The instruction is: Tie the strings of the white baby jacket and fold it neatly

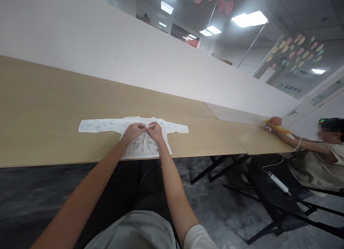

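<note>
A small white baby shirt [134,148] with a pale print lies spread on the wooden table [53,141], its sleeves stretched out to both sides. Its lower hem is close to the table's front edge. My left hand [134,131] pinches the shirt's front opening, a little below the neckline. Just beside it, my right hand [154,130] pinches the other side of that opening, the fingertips of both hands almost touching. The cloth between them is slightly raised. Any fastener there is too small to make out.
A white wall with glass above it runs behind the table. At the far right another person [322,152] holds a doll [276,123] on the tabletop. Black folding chairs [279,195] stand at the right, one with a white power strip [279,182] on it.
</note>
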`<state>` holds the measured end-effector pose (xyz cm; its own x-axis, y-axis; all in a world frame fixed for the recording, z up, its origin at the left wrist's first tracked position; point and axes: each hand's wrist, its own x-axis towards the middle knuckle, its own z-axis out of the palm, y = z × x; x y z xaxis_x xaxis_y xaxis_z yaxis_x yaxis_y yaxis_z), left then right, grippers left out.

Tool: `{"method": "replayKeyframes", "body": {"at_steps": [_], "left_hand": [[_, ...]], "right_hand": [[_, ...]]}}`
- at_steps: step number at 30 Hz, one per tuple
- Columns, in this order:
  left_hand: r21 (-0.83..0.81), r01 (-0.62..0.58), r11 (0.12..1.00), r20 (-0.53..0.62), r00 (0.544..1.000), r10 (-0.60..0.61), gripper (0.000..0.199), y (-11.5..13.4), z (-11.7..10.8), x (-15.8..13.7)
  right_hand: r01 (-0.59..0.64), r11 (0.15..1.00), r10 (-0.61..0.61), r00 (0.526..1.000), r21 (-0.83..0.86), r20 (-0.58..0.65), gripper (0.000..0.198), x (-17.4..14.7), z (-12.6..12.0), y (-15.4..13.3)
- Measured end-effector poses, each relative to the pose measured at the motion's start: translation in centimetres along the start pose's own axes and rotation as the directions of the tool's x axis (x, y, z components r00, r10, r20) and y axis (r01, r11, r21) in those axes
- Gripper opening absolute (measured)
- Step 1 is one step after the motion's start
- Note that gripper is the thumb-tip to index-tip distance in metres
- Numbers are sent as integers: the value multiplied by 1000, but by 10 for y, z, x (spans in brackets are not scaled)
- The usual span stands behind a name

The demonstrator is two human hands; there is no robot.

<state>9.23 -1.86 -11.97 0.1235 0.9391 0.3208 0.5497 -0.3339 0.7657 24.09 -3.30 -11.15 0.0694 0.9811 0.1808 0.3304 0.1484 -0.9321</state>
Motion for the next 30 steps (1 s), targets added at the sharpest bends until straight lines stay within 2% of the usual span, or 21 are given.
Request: {"method": "replayKeyframes", "body": {"at_steps": [7, 13, 17, 24, 27, 30], "left_hand": [[203, -46, 978, -20, 998, 52, 32, -3, 0, 1], [315, -58, 947, -23, 997, 69, 30, -4, 1, -1], [301, -75, 951, -46, 995, 93, 28, -5, -1, -1], [222, -68, 973, -32, 997, 77, 24, -2, -2, -2], [225, -97, 970, 20, 995, 95, 25, 0, -7, -3], [220, -180, 959, 116, 981, 158, 28, 0, -17, -6]], "right_hand": [[-73, 995, 75, 997, 66, -24, 32, 4, -1, 4], [-14, 999, 14, 1000, -32, -21, 27, 2, -1, 5], [28, 992, -31, 999, -119, -24, 17, 1, 0, 4], [1, 979, -9, 999, -204, -37, 19, 3, 3, 2], [22, 965, -26, 1000, -263, -13, 16, -3, -1, -4], [127, 920, -118, 992, -371, 48, 11, -19, -8, -12]]}}
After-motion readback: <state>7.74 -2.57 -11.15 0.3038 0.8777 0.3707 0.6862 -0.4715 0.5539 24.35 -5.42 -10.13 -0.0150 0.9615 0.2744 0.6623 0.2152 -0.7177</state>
